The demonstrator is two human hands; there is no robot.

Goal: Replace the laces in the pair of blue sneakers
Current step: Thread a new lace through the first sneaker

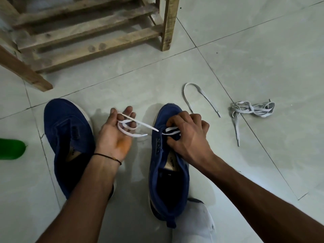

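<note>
Between the two shoes, the left hand [114,135] lies palm up, its fingers curled round a few slack loops of the white lace [140,124] — holding the spare length clear of the tiled floor [245,50]. From there one strand runs across to the right hand [187,135]. That hand sits knuckles-up over the eyelets of the right-side sneaker [168,181], thumb and fingertips pinched on the lace where a white bar or two crosses near the toe. Only those lowest eyelets look threaded; the rows nearer the ankle are bare.

That lace is flat, soft and all but weightless, so it will flop and twist if taken mid-length. I'd judge the stiff tip the place to take it for pushing through a hole, with the other hand feeding slack. The sneaker is soft cloth on a firmer sole, and it will likely slide on the tiles unless the eyelet flap is pinned while the lace is pulled.

On the person's left stands the other sneaker [64,123], toe pointing away, with no lace that I can see. A socked foot [192,220] rests beside the heel of the shoe being laced. Off to the right, well apart from the hands, lie a loose grey lace [206,97] in a hairpin curve and a tangled grey bunch [252,108] beyond it. Farther off stands a wooden rack [91,35], and a green object [10,149] pokes in at the left edge.
</note>
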